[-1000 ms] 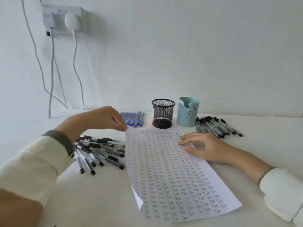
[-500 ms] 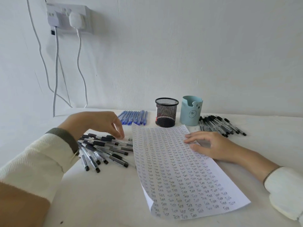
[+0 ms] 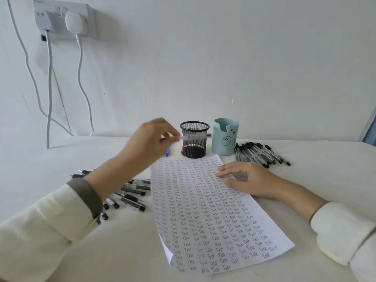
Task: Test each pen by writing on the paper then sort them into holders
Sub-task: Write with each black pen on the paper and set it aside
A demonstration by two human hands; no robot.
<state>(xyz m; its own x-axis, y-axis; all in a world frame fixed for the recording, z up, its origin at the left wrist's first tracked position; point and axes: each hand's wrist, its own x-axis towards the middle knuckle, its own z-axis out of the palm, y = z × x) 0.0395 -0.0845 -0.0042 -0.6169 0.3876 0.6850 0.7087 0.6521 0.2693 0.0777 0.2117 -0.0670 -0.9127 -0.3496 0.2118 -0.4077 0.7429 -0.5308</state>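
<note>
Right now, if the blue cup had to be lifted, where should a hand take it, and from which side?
Probably round the curved side of the blue cup, below its notched rim, coming from the front. The mesh cup stands close on its left and black pens crowd its right, so the front looks freest.

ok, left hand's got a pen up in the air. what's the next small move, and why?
Probably lower the pen to the paper for a test stroke. The left hand pinches it roughly level in front of the mesh holder, not over its mouth. The right hand lies flat on the sheet, which would steady it for writing.
</note>
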